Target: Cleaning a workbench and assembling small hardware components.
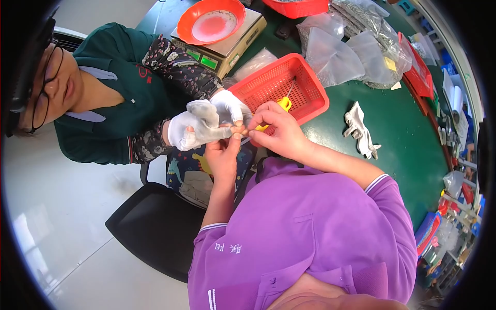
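Note:
My left hand (pixel 225 151) reaches up to where its fingertips meet a co-worker's two white-gloved hands (pixel 206 123). Whatever is pinched at that meeting point is too small to make out. My right hand (pixel 276 129) is curled just to the right, fingers closed around a yellow tool (pixel 283 104) whose end sticks up over the red mesh basket (pixel 305 77). All the hands touch at one spot near the edge of the green table (pixel 403 139). The co-worker, in a dark green top with patterned sleeve covers, sits to my left.
A weighing scale (pixel 235 44) carrying an orange bowl (pixel 212 23) stands at the back. Clear plastic bags (pixel 336 54) of small parts lie behind the basket, beside another red basket (pixel 419 70). A loose white glove (pixel 361 132) lies on the table. A black chair (pixel 155 227) stands below.

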Demonstrator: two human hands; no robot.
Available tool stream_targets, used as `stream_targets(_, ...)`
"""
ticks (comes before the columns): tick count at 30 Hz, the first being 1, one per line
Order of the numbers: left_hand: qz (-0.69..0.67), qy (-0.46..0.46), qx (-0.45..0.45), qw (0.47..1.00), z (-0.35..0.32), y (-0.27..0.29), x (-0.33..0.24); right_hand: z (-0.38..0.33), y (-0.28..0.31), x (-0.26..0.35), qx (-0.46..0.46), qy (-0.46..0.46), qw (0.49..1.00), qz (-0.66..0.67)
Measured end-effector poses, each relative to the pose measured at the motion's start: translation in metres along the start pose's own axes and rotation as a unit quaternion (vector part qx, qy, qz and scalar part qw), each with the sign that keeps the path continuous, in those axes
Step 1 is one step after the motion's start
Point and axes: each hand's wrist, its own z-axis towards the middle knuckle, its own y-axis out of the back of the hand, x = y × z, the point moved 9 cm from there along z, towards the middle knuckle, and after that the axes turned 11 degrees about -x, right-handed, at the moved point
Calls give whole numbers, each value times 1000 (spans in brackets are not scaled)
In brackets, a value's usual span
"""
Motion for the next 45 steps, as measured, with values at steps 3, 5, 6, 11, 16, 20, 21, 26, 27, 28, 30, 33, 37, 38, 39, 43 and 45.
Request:
stream_targets(3,-18,-19,3,1000,-2,-1,-6,0,-1,5,3,-12,1000,3)
stream_targets(5,-30,-36,32,998,-4,-9,-12,0,-1,6,-1,-21,1000,4)
stream_targets(6,-32,-36,34,998,-3,-10,-11,1,-1,6,-4,-29,1000,7)
stream_targets(11,-26,-44,16,999,-2,-6,-7,0,-4,0,-6,-25,1000,9)
stream_targets(16,-10,-28,18,999,-1,-5,-1,-2,-7,-5,-9,-48,999,14)
stream_targets(20,-4,-15,19,1000,2,-1,8,-7,-12,-21,-13,-137,987,86)
stream_targets(21,-2,-13,21,1000,2,-1,8,-8,-13,-23,-10,-147,985,94)
stream_targets(26,13,-16,39,999,2,-3,7,-8,-13,-26,-8,-144,984,101)
stream_targets(27,14,-15,40,999,2,-3,8,-8,-13,-26,-7,-140,984,108)
stream_targets(28,13,-13,32,999,3,0,11,-8,-13,-28,-9,-141,984,107)
stream_targets(30,11,-9,25,1000,4,2,14,-8,-15,-29,-4,-139,984,112)
stream_targets(33,6,-17,29,999,4,1,13,-9,-15,-29,-8,-128,985,119)
stream_targets(37,1,-20,34,999,4,1,12,-10,-15,-29,-9,-131,984,119)
stream_targets(38,1,-25,37,999,4,2,12,-10,-16,-28,-9,-130,984,123)
stream_targets(39,1,-25,38,999,4,3,13,-10,-16,-28,-10,-128,984,126)
stream_targets(43,6,-25,49,998,4,3,12,-11,-18,-26,-8,-125,985,119)
stream_targets(45,6,-20,49,999,4,3,13,-11,-18,-26,-10,-131,984,123)
